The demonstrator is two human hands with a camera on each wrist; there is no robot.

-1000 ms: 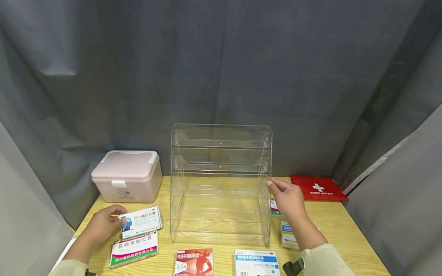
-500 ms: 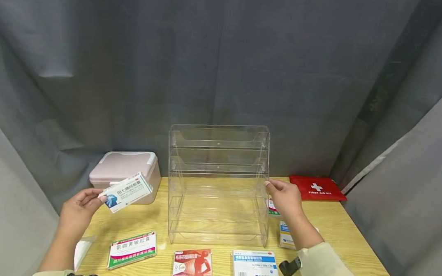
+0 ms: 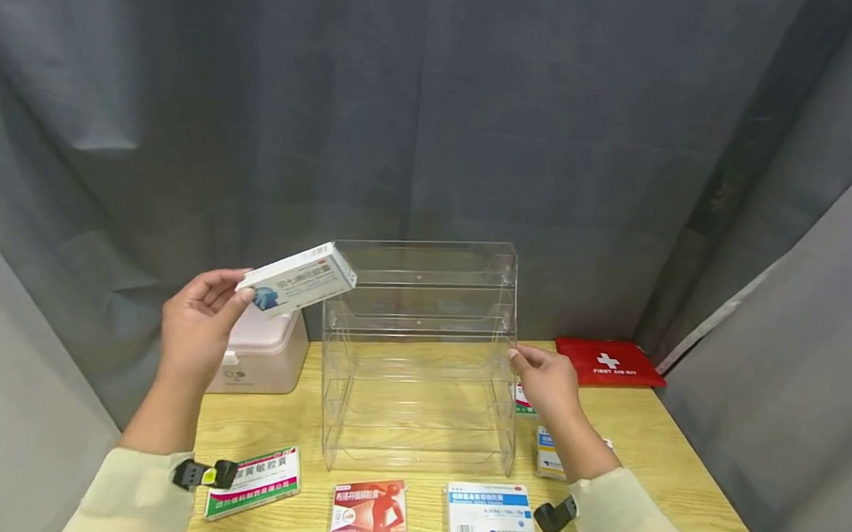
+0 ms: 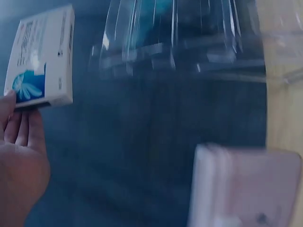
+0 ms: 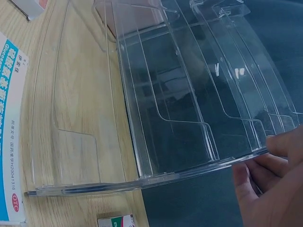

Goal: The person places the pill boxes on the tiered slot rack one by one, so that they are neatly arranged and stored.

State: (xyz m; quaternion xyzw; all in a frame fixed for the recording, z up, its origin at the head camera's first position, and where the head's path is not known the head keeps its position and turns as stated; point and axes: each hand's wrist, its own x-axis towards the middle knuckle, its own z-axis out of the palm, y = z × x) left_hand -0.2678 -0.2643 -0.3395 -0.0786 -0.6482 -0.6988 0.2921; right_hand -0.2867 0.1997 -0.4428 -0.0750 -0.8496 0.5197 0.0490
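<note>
Gripping one short end of a white medicine box [image 3: 298, 279], the left hand [image 3: 198, 323] is pinching it, raised left of center beside the clear acrylic tiered rack [image 3: 422, 353]. Light, stiff cardboard; pinching flat faces suits. The right hand [image 3: 545, 382] is pinching the rack's right edge.

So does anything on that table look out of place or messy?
Nothing stands out. The clear rack stands upright and unbroken; the medicine boxes on the table lie flat, none crushed or spilled. The white box is tilted only because the left hand holds it.
</note>
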